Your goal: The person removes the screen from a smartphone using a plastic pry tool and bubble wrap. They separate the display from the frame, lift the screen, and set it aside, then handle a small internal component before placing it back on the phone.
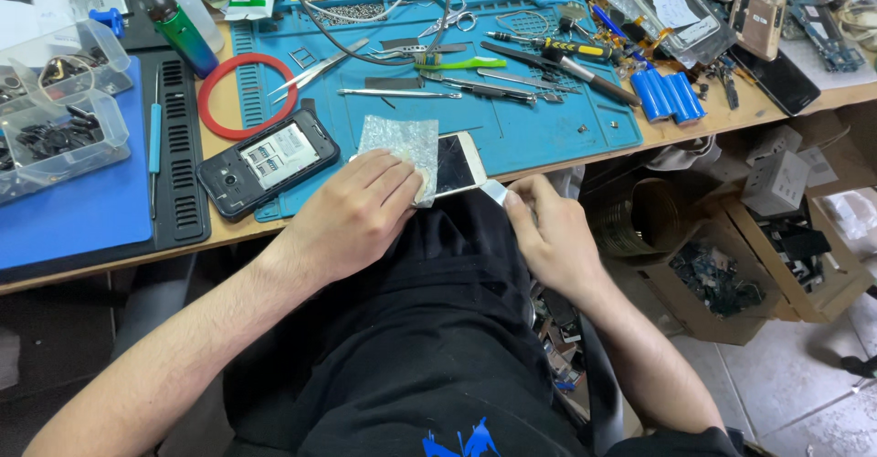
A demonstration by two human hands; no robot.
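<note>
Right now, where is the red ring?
In the head view, the flat red plastic ring lies left of centre, overlapping the blue work mat's left edge, just behind the opened black phone.

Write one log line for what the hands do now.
left hand: presses bubble wrap on white phone | right hand: pinches phone's corner

Phone under left grip: white frame, black glass with pale crack lines. Wrap on it: clear, dotted with bubbles. Mat beyond: blue. Ring left of grip: red. Second phone: black case. Batteries beyond right grip: blue.
</note>
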